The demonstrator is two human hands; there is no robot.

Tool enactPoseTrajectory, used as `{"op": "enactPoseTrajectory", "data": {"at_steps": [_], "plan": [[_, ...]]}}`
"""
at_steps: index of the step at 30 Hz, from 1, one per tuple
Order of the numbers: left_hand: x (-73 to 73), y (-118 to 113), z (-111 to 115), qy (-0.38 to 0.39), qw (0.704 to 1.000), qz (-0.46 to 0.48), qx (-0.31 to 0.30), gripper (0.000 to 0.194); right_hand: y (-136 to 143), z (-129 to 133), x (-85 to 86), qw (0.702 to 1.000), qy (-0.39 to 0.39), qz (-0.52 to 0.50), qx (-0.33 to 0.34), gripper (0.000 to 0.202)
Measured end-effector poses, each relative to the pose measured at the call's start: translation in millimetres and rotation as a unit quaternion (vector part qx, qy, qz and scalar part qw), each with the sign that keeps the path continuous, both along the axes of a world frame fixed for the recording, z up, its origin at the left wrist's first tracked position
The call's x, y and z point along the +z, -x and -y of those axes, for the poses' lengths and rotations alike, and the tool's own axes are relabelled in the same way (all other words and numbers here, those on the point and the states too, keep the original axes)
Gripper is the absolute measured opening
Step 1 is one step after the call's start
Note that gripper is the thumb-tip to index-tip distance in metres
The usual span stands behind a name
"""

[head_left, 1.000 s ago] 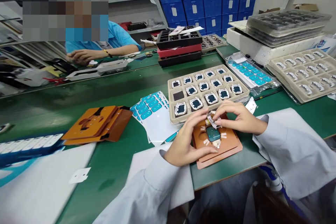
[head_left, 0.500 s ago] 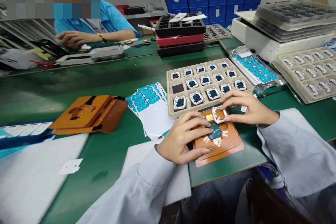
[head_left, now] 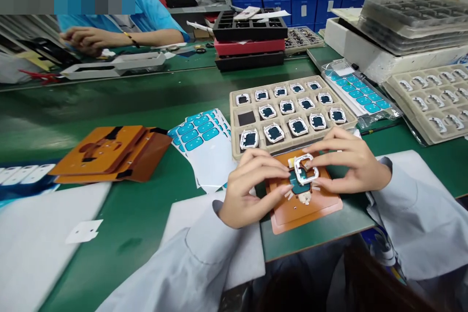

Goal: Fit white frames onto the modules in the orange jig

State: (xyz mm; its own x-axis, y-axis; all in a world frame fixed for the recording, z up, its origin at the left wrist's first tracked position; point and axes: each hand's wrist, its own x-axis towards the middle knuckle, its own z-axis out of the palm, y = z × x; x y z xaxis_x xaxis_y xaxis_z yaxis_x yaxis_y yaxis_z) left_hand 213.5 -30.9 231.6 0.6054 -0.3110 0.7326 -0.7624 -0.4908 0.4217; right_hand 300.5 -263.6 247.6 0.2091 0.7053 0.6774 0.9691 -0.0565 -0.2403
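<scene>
My right hand [head_left: 345,163] pinches a white watch-case frame [head_left: 313,179] between thumb and fingers, slightly tilted. The frame partly covers a dark teal rounded plate [head_left: 298,187] below it. At the plate's left edge, my left hand [head_left: 252,185] has its thumb and fingertips closed on it; the exact contact is partly hidden. Both pieces are over an orange-brown fixture board [head_left: 314,209] that has small white strips and a pale patch on it. A yellow tab [head_left: 291,161] shows just above the plate.
Beyond my hands lies a beige tray [head_left: 234,122] of white frames with dark panels. Blue-printed sticker sheets [head_left: 208,161] and an orange fixture [head_left: 98,151] lie left. Another beige tray [head_left: 420,92] stands right. A co-worker's hands [head_left: 87,39] are across the table.
My right hand has brought the white frame down and towards me, over the teal plate. My left thumb has risen from the board to the plate's edge.
</scene>
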Motion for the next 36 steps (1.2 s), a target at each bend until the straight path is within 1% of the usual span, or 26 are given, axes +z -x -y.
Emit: {"op": "enactPoseTrajectory", "data": {"at_steps": [2, 5, 8, 11, 18, 23, 24, 26, 29, 31, 33, 34, 36], "plan": [[1.5, 1.5, 0.2, -0.012, 0.999, -0.005, 0.038, 0.024, 4.3, -2.5, -1.7, 1.0, -0.006, -0.01, 0.02, 0.018], [2.7, 4.5, 0.4, -0.06, 0.994, -0.02, 0.087, 0.046, 6.9, -5.0, -5.1, 0.999, -0.003, -0.018, 0.036, 0.019], [3.0, 6.9, 1.6, -0.097, 0.989, -0.028, 0.109, 0.051, 6.4, -5.5, -6.9, 0.999, 0.006, -0.02, 0.039, 0.018], [2.4, 7.4, 2.8, -0.108, 0.988, -0.037, 0.106, 0.049, 5.9, -5.2, -6.7, 0.999, 0.013, -0.032, 0.038, 0.019], [-0.2, 6.6, 2.3, -0.107, 0.987, -0.056, 0.105, 0.042, 6.1, -5.3, -8.0, 0.998, 0.021, -0.049, 0.043, 0.018], [-3.4, 5.9, 2.2, -0.103, 0.984, -0.11, 0.099, 0.036, 4.6, -5.0, -10.6, 0.997, 0.062, -0.043, 0.03, 0.016], [-3.9, 5.9, 2.0, -0.094, 0.983, -0.12, 0.102, 0.038, 4.7, -5.0, -10.5, 0.997, 0.06, -0.046, 0.029, 0.016], [-4.6, 6.2, 1.4, -0.075, 0.983, -0.137, 0.097, 0.049, 5.6, -5.5, -10.0, 0.997, 0.048, -0.061, 0.027, 0.018], [-3.7, 8.1, 0.9, -0.075, 0.984, -0.155, 0.046, 0.073, 8.6, -7.4, -10.9, 0.995, 0.032, -0.097, 0.009, 0.029], [-2.4, 9.4, 1.3, -0.089, 0.985, -0.148, 0.011, 0.08, 10.8, -9.5, -13.8, 0.99, 0.028, -0.136, 0.01, 0.037], [-1.6, 9.8, 1.7, -0.089, 0.989, -0.118, 0.006, 0.085, 12.2, -12.1, -18.1, 0.978, 0.029, -0.203, 0.04, 0.042], [-1.6, 9.5, 1.8, -0.082, 0.992, -0.096, 0.016, 0.086, 12.5, -13.4, -20.3, 0.968, 0.025, -0.239, 0.065, 0.044], [-2.6, 8.2, 1.5, -0.057, 0.996, -0.046, 0.046, 0.082, 12.7, -15.4, -23.8, 0.946, 0.005, -0.304, 0.114, 0.046]]}}
